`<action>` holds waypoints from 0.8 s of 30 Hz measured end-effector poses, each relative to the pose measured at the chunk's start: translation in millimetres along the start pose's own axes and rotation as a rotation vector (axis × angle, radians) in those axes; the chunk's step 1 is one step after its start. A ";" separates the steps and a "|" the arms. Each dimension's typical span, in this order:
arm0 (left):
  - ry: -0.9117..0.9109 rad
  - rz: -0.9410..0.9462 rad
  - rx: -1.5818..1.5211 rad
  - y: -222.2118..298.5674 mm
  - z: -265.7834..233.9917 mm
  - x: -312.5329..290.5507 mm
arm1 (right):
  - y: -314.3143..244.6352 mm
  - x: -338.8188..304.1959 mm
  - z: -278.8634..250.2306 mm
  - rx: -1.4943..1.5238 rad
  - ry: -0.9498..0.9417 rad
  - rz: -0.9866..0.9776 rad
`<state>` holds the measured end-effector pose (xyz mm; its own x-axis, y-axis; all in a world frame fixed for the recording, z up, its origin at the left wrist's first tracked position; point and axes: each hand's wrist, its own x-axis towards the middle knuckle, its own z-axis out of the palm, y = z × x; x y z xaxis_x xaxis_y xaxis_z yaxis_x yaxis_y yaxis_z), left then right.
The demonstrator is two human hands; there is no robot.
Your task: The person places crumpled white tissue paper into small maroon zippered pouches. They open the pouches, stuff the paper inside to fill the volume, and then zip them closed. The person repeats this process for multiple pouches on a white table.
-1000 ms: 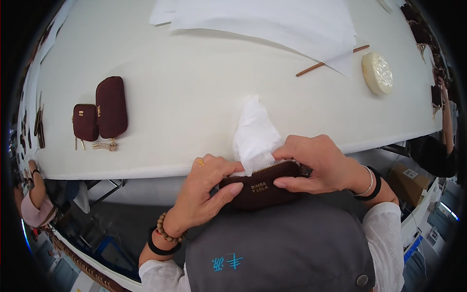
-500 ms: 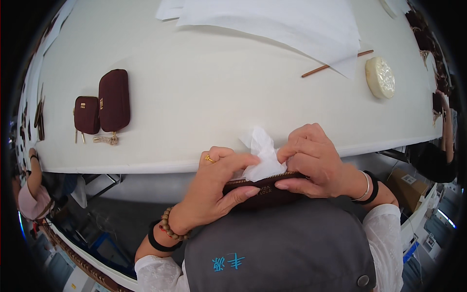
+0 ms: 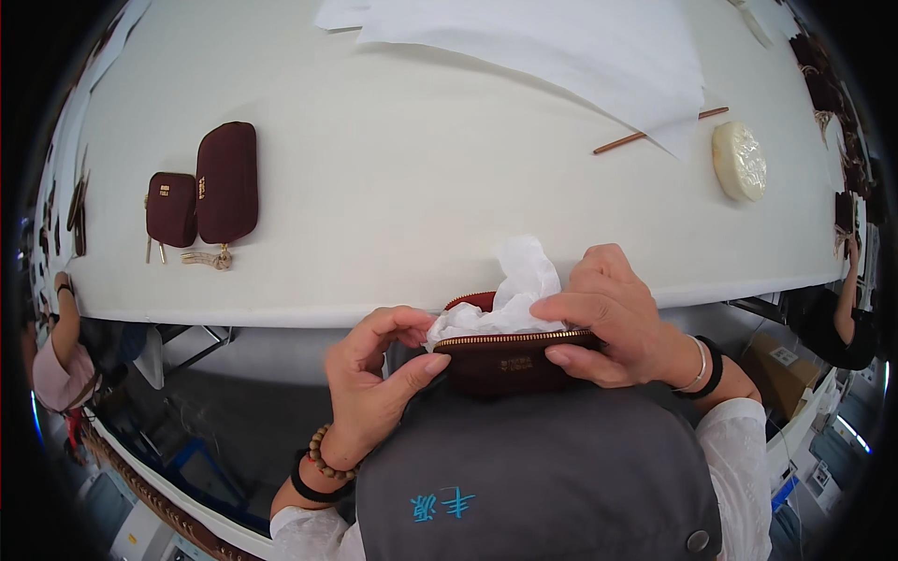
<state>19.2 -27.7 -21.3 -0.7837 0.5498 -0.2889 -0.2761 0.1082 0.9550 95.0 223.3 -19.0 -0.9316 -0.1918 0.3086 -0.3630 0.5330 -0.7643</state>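
Observation:
A dark maroon pouch [image 3: 505, 366] with a gold-toothed zipper and gold lettering is held unzipped over my lap, just off the table's front edge. White tissue paper [image 3: 524, 292] fills its mouth, one crumpled end sticking up, and a strip of red lining shows behind. My right hand [image 3: 608, 323] grips the pouch's right end, thumb on the front and index finger on the tissue. At the left end, my left hand [image 3: 379, 369] has thumb and fingers apart, the fingertips by the tissue and the thumb beside the zipper corner.
Two closed maroon pouches, a small one [image 3: 171, 210] and a larger one [image 3: 227, 182], lie on the white table [image 3: 412, 196]. White sheets [image 3: 543, 56] partly cover a thin brown stick [image 3: 619, 143]; a wrapped cream disc [image 3: 740, 162] is nearby. Other people work at both sides.
My left hand has drawn off the pouch front, its fingers spreading leftward. The mouth now gapes wider, showing lining and tissue along it. My right index finger has moved lower on the tissue.

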 end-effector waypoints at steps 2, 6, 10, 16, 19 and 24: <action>-0.075 -0.064 -0.079 -2.4 1.2 -1.4 | 2.5 -1.6 1.5 0.018 -0.006 -0.062; -0.393 0.072 0.130 6.4 -19.0 19.4 | 1.7 0.1 -2.3 0.069 -0.051 -0.122; -0.296 0.213 0.250 42.1 10.8 42.9 | -2.1 13.7 1.6 0.029 -0.082 -0.260; -0.392 0.134 0.541 38.1 5.1 44.3 | -6.2 7.1 -5.9 -0.112 -0.022 -0.178; -0.542 0.192 0.471 24.8 -8.2 43.7 | -3.9 7.1 0.3 -0.048 -0.024 -0.172; -0.437 0.118 0.279 36.6 5.5 39.0 | -2.5 9.2 4.5 -0.061 -0.011 -0.208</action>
<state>-18.4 2.2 2.8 -0.4793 0.8590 -0.1800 0.0056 0.2081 0.9781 87.2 216.5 -16.7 -0.8373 -0.3119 0.4491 -0.5456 0.5301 -0.6490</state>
